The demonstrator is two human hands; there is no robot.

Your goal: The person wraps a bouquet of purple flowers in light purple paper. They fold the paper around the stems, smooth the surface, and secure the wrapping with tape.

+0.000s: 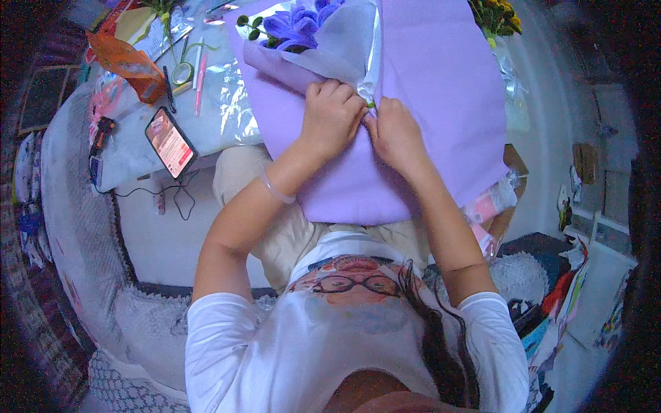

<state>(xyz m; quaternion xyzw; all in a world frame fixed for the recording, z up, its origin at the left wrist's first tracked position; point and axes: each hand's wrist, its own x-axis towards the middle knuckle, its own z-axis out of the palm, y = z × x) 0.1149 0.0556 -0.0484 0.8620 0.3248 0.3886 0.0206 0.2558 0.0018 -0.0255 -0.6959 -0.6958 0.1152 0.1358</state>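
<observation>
A large sheet of purple wrapping paper (444, 103) lies over the table edge and my lap. On it rests a bouquet of fuzzy blue-purple flowers (294, 26) with dark green round sprigs, partly wrapped in pale translucent paper (341, 51). My left hand (333, 113) presses its curled fingers on the gathered lower end of the wrap. Close beside it, my right hand (395, 126) pinches the same gathered end between thumb and fingers. A small green bit (370, 105) shows between the hands. What lies under the fingers is hidden.
At the left on the table (129, 173) are a phone (170, 142) with a cable, a roll of green tape (182, 74), pens (201, 85), clear plastic film (235, 103) and orange wrapping (129, 67). Yellow flowers (498, 18) lie at the upper right, packaged pink items (488, 206) at the right.
</observation>
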